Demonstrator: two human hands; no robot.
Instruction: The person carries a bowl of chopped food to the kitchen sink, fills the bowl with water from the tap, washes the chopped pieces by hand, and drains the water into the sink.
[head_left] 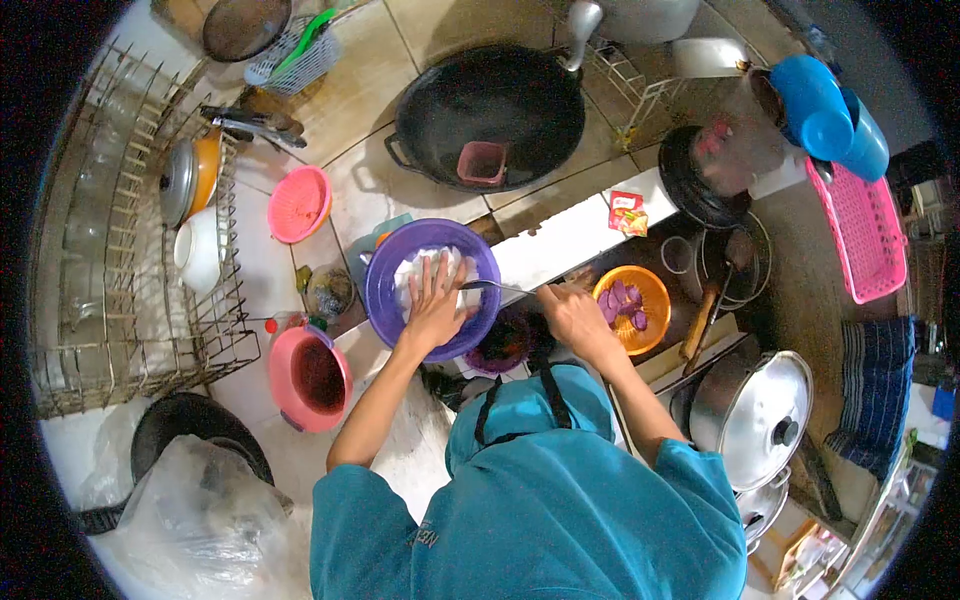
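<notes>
A purple basin (378,310) holds white pieces (408,275) whose exact kind I cannot make out. My left hand (436,305) lies over these pieces with its fingers spread. Just right of the basin, my right hand (572,318) is closed around the end of a thin metal utensil (508,288). The utensil reaches left over the basin's rim, its far end close to my left fingers. Beside my right hand stands an orange basket (658,335) with purple slices (622,300) in it.
A black wok (490,110) with a small pink container (482,163) lies ahead. At left are a pink bowl (283,365) with dark liquid and a wire rack (130,330). A red packet (628,213) sits on a white ledge (560,240); a silver pot (750,400) stands right.
</notes>
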